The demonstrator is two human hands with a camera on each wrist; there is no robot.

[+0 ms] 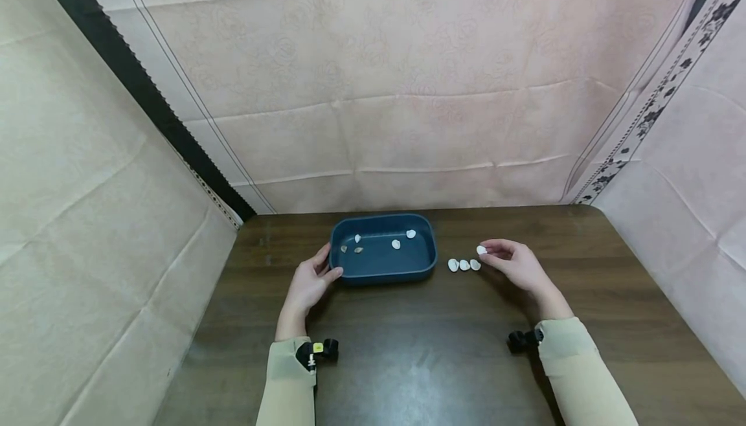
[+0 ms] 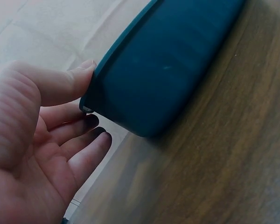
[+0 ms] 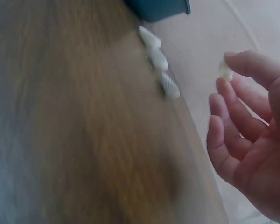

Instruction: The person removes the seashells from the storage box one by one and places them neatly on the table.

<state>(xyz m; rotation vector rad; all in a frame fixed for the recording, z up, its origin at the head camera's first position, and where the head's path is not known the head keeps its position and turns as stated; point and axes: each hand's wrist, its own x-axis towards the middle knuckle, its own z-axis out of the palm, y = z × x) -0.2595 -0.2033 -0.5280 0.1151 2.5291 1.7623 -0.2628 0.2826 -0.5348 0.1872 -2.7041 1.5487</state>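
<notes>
Plainly, both of this person's hands are busy at the far part of the wooden tabletop (image 1: pixel 408 348). At the left end of a dark blue tray (image 1: pixel 384 278), the left hand (image 1: pixel 307 285) has its grip closed about the rim, thumb toward the near corner and fingers farther back along the end wall; from close by at that wrist, I can see the other fingertips loosely bent beside the tray. It sits on the wood near the back edge, with five small pieces scattered inside: two brownish bits (image 1: pixel 358 250) toward the left, a white shell (image 1: pixel 358 238) just behind them, and two more white shells (image 1: pixel 396 244) over toward the right.

Off to the tray's right, the right hand (image 1: pixel 515 267) has its grip nearly together, thumb and fingertip pinching one small white shell (image 1: pixel 480 250), while the remaining fingers curve below. That shell is clear of the wood, near the right end of a short row of three white shells (image 1: pixel 463 265) lying side by side, their backs ribbed. Pale green sleeves (image 1: pixel 291 374) cover both forearms, a black device (image 1: pixel 329 349) sits at each wrist, and creased pale cloth (image 1: pixel 408 89) hangs behind.
</notes>
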